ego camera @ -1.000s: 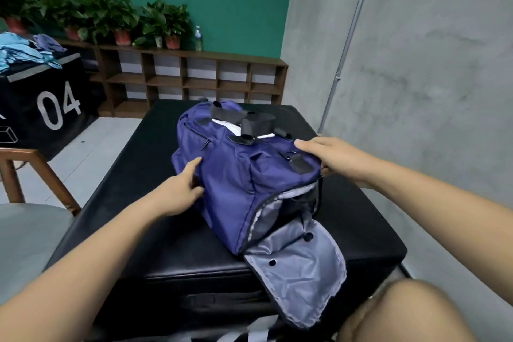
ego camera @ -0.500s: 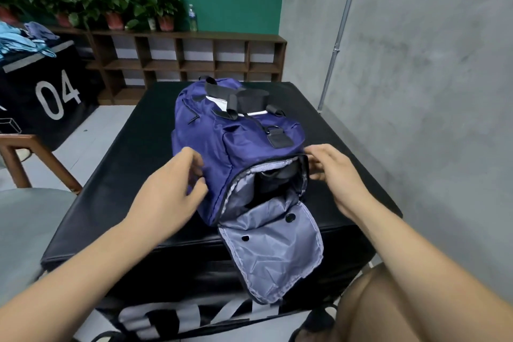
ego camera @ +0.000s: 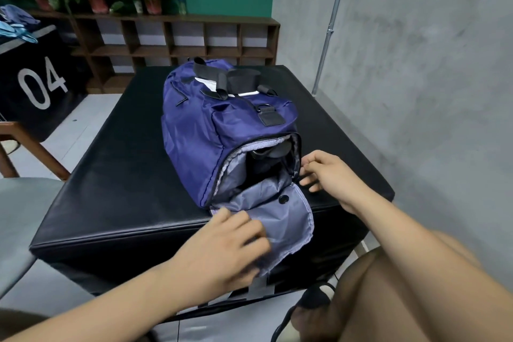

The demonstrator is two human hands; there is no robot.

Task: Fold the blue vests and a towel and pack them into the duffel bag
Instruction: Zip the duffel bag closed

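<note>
On the black padded bench [ego camera: 111, 175], lengthwise from 12 to 6 o'clock: one navy duffel bag [ego camera: 222, 130], end pocket gaping toward 6, likely for checking or closing. Left hand [ego camera: 224, 253] at 7 o'clock, laid on the one grey flap [ego camera: 288, 222], fingers loosely bent and blurred; pinching or resting, cannot tell. Right hand [ego camera: 330, 175] at 3 o'clock of the opening, thumb and forefinger nipping the zip edge, probably to steady it. Two hands, one snap stud [ego camera: 283, 198] showing.

Bare left hand [ego camera: 222, 247], right hand [ego camera: 327, 175], forearms [ego camera: 111, 305], knee [ego camera: 388, 286].
</note>
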